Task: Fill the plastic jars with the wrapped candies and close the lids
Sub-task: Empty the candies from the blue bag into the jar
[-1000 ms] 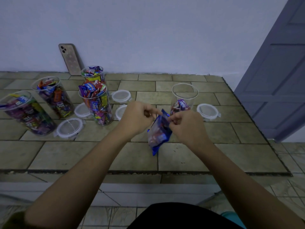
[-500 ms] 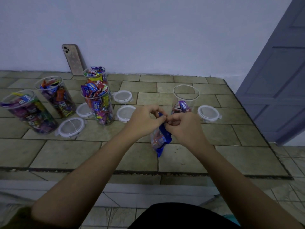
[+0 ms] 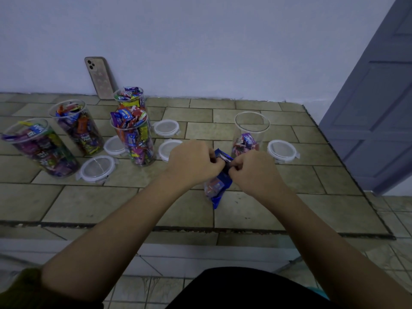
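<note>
Now left hand point(image 3: 193, 162), right hand point(image 3: 252, 169) both pinch candy bag point(image 3: 219, 186) top.

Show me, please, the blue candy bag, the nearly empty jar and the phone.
blue candy bag point(image 3: 219, 186): head view, its lower body.
nearly empty jar point(image 3: 256, 130): head view, clear upper wall.
phone point(image 3: 99, 78): head view, middle of its back.

we see four clear plastic jars point(image 3: 133, 139) standing upright on the left, lidless and packed to the brim with bright wrapped candies. a fifth jar point(image 3: 252, 121) to the right holds only a few candies point(image 3: 245, 142) at its bottom. four white-rimmed lids point(image 3: 97, 169) lie flat among the full jars, and one lid point(image 3: 282, 149) lies just right of the fifth. our left hand point(image 3: 194, 162) and right hand point(image 3: 252, 169) pinch the top of a blue candy bag point(image 3: 217, 186) in front of that jar.
</note>
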